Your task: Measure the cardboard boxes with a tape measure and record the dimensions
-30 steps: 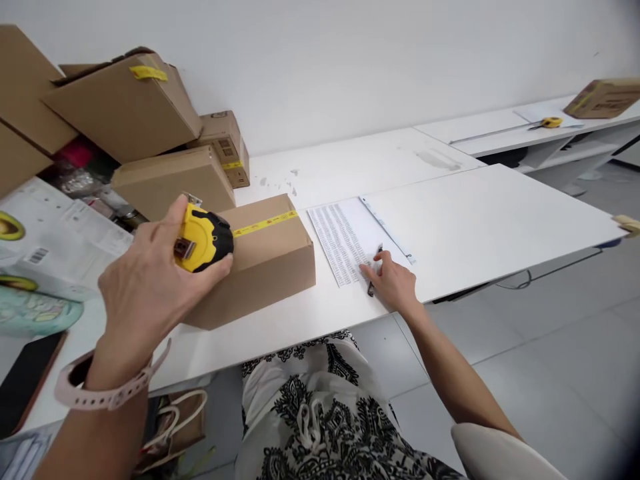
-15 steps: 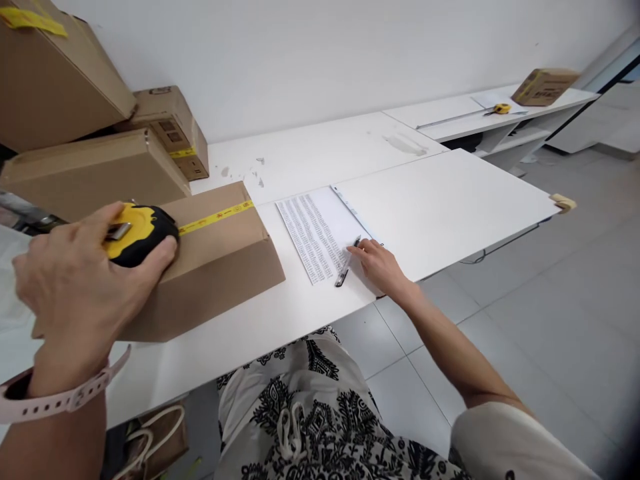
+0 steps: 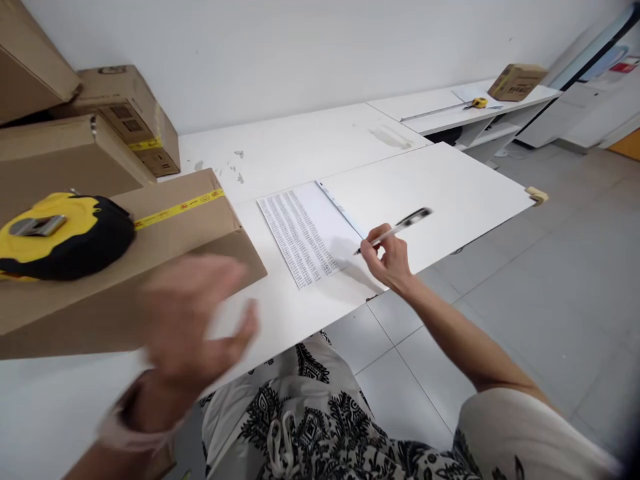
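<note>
A yellow and black tape measure (image 3: 60, 235) lies on top of a brown cardboard box (image 3: 165, 253), its yellow blade stretched along the box top. My left hand (image 3: 193, 320) is blurred by motion, off the tape measure and in front of the box, fingers spread with nothing in them. My right hand (image 3: 387, 257) pinches a pen (image 3: 395, 230), lifted just above the white table (image 3: 450, 193) beside a printed sheet (image 3: 303, 230) of small text rows.
More cardboard boxes (image 3: 85, 143) are stacked at the back left against the white wall. A second white bench at the far right carries a box (image 3: 517, 81) and another tape measure (image 3: 479, 103). Grey tiled floor lies to the right.
My left hand let go of the tape measure and moved down and right, leaving it on the box. My right hand picked the pen up off the paper. The view swung right.
</note>
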Demonstrator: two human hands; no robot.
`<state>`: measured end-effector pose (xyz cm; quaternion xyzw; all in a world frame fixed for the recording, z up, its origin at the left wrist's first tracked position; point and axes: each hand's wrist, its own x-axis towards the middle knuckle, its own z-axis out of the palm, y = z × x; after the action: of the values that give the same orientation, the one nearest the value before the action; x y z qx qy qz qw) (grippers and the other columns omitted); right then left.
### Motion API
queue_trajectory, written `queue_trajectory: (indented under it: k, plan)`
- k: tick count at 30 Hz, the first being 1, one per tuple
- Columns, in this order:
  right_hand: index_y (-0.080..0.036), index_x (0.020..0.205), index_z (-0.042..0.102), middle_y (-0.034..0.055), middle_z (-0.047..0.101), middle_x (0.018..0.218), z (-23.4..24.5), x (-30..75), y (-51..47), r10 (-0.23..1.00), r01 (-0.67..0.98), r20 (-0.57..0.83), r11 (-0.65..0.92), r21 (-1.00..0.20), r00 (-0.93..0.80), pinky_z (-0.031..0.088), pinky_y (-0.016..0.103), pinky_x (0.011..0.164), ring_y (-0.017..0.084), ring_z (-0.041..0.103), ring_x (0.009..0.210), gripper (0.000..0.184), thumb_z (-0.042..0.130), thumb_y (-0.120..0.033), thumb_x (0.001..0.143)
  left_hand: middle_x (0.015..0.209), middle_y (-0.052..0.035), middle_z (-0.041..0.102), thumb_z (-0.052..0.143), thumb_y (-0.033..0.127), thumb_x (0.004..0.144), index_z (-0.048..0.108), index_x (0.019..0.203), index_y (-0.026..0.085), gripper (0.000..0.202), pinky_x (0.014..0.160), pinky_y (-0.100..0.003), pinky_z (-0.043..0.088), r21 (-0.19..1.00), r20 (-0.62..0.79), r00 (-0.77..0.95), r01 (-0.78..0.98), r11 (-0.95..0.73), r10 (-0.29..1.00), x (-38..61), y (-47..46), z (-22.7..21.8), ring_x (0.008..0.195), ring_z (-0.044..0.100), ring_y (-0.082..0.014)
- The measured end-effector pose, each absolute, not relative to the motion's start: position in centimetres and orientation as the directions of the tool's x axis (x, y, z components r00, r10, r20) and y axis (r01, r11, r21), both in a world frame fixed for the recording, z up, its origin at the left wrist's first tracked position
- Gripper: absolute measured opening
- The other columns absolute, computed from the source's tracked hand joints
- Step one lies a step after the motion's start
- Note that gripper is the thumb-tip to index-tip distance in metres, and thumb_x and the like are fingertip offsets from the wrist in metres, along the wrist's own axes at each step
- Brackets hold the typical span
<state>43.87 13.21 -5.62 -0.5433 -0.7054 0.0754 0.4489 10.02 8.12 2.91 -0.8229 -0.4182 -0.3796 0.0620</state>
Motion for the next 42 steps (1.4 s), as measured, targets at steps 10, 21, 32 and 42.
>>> queue_trajectory:
  k: [10, 21, 32, 42]
  plan:
    - [-0.021, 0.089, 0.059, 0.0012, 0.060, 0.078, -8.6, 40.3, 12.2, 0.985, 0.115, 0.116, 0.102, -0.988, 0.129, 0.051, 0.033, 0.067, 0.016, 0.060, 0.070, 0.034, 0.074, -0.051, 0.081, 0.156, -0.0306, 0.041, 0.069, 0.052, 0.084, 0.042, 0.146, -0.008, 0.091, 0.123, -0.051, 0.030, 0.025, 0.132, 0.771, 0.625, -0.780, 0.622, 22.7, 7.9, -8.1, 0.148, 0.037, -0.0417]
    - [-0.022, 0.090, 0.057, 0.0013, 0.057, 0.081, -8.8, 40.8, 12.1, 0.991, 0.286, 0.126, 0.107, -0.952, 0.051, 0.044, 0.032, 0.062, 0.015, 0.053, 0.067, 0.021, 0.062, -0.042, 0.091, 0.154, -0.0290, 0.046, 0.066, 0.043, 0.087, 0.042, 0.148, -0.006, 0.081, 0.124, -0.050, 0.026, -0.036, 0.158, 0.788, 0.607, -0.794, 0.595, 22.4, 8.2, -8.5, 0.146, 0.038, -0.0405]
    - [-0.024, 0.074, 0.041, -0.0070, 0.039, 0.057, -8.5, 40.9, 12.3, 0.994, 0.420, 0.103, 0.081, -0.904, 0.030, 0.028, 0.028, 0.052, 0.011, 0.033, 0.053, 0.025, 0.058, -0.034, 0.089, 0.149, -0.0317, 0.049, 0.063, 0.042, 0.087, 0.040, 0.146, -0.009, 0.082, 0.123, -0.051, 0.026, -0.078, 0.175, 0.797, 0.596, -0.799, 0.577, 22.5, 8.1, -8.9, 0.140, 0.044, -0.0415]
    - [-0.025, 0.072, 0.040, -0.0070, 0.040, 0.056, -8.3, 40.7, 12.2, 0.994, 0.437, 0.110, 0.091, -0.895, 0.016, 0.026, 0.028, 0.052, 0.011, 0.034, 0.052, 0.025, 0.058, -0.034, 0.088, 0.150, -0.0324, 0.048, 0.062, 0.039, 0.088, 0.040, 0.146, -0.009, 0.079, 0.123, -0.050, 0.026, -0.044, 0.165, 0.795, 0.598, -0.800, 0.584, 22.5, 8.1, -8.8, 0.142, 0.042, -0.0401]
